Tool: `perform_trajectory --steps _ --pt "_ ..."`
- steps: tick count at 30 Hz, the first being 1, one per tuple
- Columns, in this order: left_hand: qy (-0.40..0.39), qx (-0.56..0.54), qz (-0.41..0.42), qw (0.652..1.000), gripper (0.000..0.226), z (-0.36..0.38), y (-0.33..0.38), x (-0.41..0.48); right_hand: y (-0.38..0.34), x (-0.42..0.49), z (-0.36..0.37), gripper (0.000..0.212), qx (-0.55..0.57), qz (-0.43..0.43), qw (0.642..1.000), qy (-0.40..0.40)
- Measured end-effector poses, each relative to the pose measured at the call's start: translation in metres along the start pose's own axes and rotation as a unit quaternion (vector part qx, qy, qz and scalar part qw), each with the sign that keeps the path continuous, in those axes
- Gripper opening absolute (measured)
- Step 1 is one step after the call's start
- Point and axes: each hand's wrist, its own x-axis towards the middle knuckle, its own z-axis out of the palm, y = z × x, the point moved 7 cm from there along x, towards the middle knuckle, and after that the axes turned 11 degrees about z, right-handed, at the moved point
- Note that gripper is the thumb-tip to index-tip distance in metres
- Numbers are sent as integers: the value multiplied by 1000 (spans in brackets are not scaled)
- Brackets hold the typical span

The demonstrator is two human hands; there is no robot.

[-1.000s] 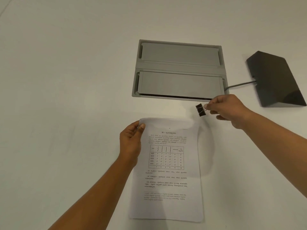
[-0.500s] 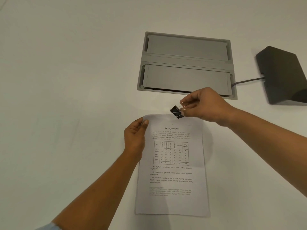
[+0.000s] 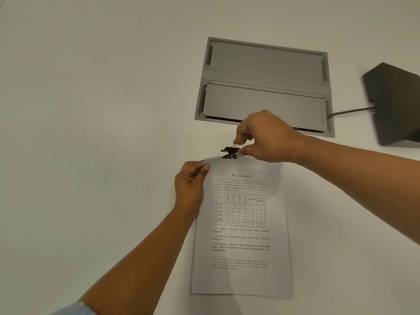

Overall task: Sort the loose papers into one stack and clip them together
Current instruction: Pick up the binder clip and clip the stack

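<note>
The right hand [image 3: 266, 137] pinches the wire handles of a black binder clip [image 3: 230, 153], squeezing them so its mouth sits at the far edge of the paper stack [image 3: 241, 223]. The left hand [image 3: 190, 185] grips the stack's far left corner, thumb on top, lifting that edge slightly off the white table [image 3: 91, 133]. The papers look already gathered (edges roughly flush), so the clipping step is in hand; next the clip likely needs pushing fully over the edge before the handles are let go. Whether the clip's mouth already straddles the sheets is hard to tell, and the sheet count is not visible.
</note>
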Motion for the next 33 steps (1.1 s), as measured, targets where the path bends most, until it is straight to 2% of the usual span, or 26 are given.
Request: perform_trajectory --steps 6,15,20,25,28,30,31,33 --pt "-2 -7 6 1000 17 0 -2 1 -16 18 12 17 -47 -35 997 -45" --pt "11 -4 17 1000 23 -3 -6 3 -25 39 34 17 -57 -39 992 -108" --pt "15 -16 19 1000 24 -4 -6 3 -21 45 37 23 -42 -28 991 -121" --pt "31 -39 1 999 20 -5 -8 3 -14 48 42 41 -53 -13 983 -178" --pt "27 -43 2 999 18 -4 -8 4 -6 46 43 64 -7 1 983 -181" --pt "20 -51 0 999 18 -5 -8 5 12 39 47 79 47 41 981 -182" --pt "13 -58 0 998 17 -5 -8 5 26 34 50 78 69 65 979 -180" --pt "-1 -70 -2 998 16 -5 -8 6 60 17 55 62 110 116 973 -165"
